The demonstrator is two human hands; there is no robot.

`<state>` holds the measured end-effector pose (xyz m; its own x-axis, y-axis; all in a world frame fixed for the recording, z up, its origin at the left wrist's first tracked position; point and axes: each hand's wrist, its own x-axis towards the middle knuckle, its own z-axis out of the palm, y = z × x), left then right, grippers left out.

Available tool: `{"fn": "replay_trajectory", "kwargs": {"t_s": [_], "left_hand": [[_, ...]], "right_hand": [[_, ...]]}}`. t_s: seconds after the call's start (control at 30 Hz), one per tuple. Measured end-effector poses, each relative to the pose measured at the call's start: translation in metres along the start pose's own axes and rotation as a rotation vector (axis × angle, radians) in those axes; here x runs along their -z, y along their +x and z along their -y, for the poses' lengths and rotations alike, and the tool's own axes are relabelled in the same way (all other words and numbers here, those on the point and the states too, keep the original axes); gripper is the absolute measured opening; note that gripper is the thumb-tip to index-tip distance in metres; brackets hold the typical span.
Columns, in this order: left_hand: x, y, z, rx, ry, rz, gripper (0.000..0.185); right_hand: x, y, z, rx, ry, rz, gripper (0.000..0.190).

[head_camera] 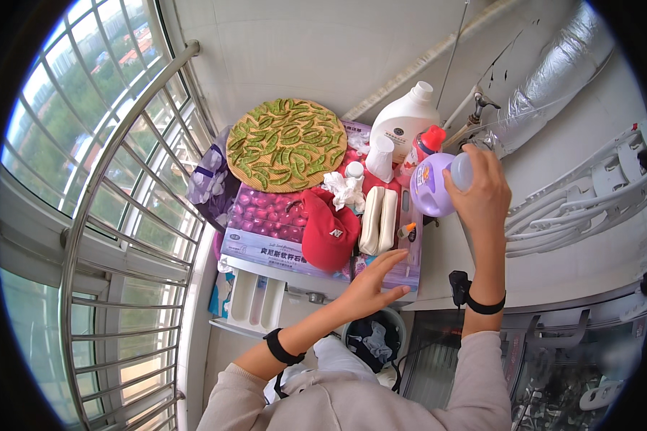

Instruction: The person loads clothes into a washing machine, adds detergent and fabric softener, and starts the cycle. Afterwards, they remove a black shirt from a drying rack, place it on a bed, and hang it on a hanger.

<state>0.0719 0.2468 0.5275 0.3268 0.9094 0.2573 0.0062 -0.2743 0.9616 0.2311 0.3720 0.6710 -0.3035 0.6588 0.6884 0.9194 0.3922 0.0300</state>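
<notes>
My right hand (477,186) grips the pale cap of a purple plastic bottle (430,186), which tilts at the right edge of the loaded washing machine top. My left hand (374,283) hangs with fingers apart above the front right of a printed pomegranate carton (269,245) and holds nothing. Just beyond it are a cream zippered pouch (377,221), a small orange-capped bottle (406,230) and a red cap (329,231). Behind stand a large white jug (404,124), a red-capped bottle (428,141) and a white cup-shaped container (380,156). Crumpled white tissue (345,188) lies beside the red cap.
A round woven tray (287,145) of green pods covers the back left. An open detergent drawer (257,296) juts out in front, with a bucket of dark clothes (376,345) below. Metal window bars (129,121) line the left; white plastic hangers (577,199) hang at right.
</notes>
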Motion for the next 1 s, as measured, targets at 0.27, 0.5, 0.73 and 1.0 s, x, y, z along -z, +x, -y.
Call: {"fn": "replay_trajectory", "kwargs": {"t_s": [0.27,0.5,0.73,1.0], "left_hand": [[0.01,-0.018,-0.037,-0.21,0.296,-0.202,0.059],[0.079,-0.122,-0.033,0.204,0.098,-0.388,0.041],[0.158,-0.248,0.0,0.224,0.229,-0.429,0.037],[0.2,-0.326,0.003,0.215,0.242,-0.357,0.028]], "right_hand": [[0.076,-0.032,0.103,-0.096,0.31,-0.136,0.042],[0.071,-0.062,0.224,-0.137,0.374,0.106,0.053],[0.053,-0.121,0.311,0.103,0.456,0.214,0.052],[0.053,-0.152,0.369,0.192,0.508,0.217,0.047]]}}
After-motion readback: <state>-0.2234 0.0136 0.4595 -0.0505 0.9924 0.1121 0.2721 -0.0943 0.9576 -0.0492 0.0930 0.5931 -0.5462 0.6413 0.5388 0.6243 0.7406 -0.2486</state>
